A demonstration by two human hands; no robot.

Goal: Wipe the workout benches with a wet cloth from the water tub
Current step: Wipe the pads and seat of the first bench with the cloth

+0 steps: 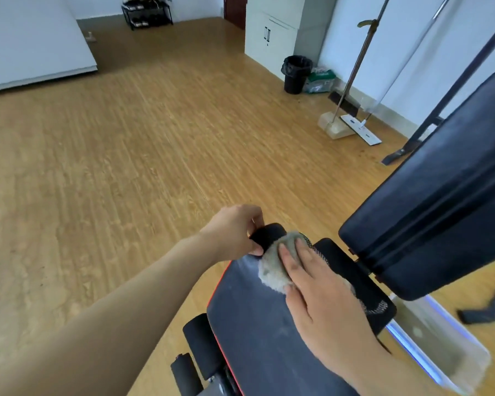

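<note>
Nearest the lens, the right hand [323,295] lies flat and open, palm down, pressing a grey fluffy cloth [277,267] against the dark seat pad [255,324] of the workout bench. Fingers of that hand cover the cloth's right part, while its fuzzy edge shows to their left. Just left of the cloth, the left hand [235,232] is closed in a pinch, thumb and fingers gripping a black foam-like roller end [266,234] at the far tip of the seat. Right of the right hand, a second dark pad [429,212] rises at a tilt, its lower edge close to the knuckles. Below and right of the wrist sits what looks like a clear water tub [452,364], blurred at the frame edge. Far beyond both hands, a black bin [296,74] and a flat mop [360,130] stand by the wall
</note>
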